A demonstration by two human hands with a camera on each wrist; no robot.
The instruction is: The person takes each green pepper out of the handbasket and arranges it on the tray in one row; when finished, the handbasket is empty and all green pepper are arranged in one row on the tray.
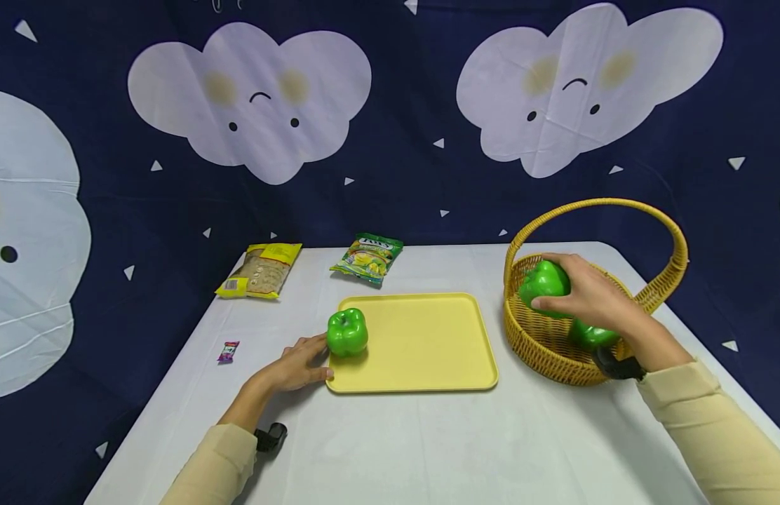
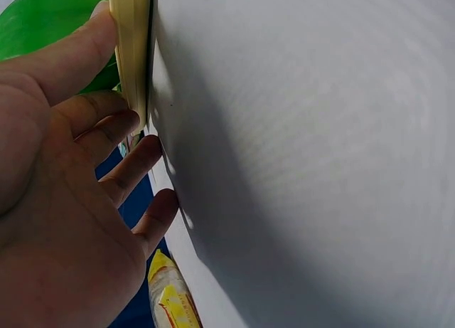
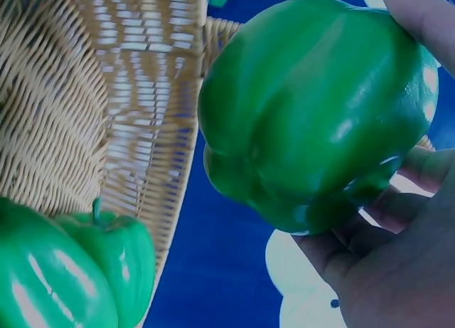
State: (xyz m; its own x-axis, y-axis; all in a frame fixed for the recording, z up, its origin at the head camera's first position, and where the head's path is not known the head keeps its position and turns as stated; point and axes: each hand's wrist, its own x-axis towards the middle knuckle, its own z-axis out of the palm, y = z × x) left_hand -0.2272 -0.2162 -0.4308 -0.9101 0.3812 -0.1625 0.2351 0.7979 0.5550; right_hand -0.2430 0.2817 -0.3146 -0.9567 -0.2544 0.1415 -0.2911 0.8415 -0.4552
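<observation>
My right hand (image 1: 586, 291) grips a green bell pepper (image 1: 544, 286) over the wicker basket (image 1: 538, 354). In the right wrist view, thumb and fingers lie round the sides of this pepper (image 3: 313, 114). Lower in the basket lies more green bell pepper (image 1: 590, 335), partly hidden by my right wrist. My left hand (image 1: 298, 363) rests at the left edge of the yellow tray (image 1: 421, 344), fingers loosely spread and thumb against the rim in the left wrist view. A green bell pepper (image 1: 347, 332) sits on the tray's left side, beside that hand.
The basket's tall handle (image 1: 607, 202) arches above its opening. Behind the tray lies a green snack bag (image 1: 368, 258), with a yellow bag (image 1: 261, 271) at the back left. A small purple packet (image 1: 228, 351) lies left of the tray. A dark cloud-printed curtain (image 1: 402, 196) hangs behind the table.
</observation>
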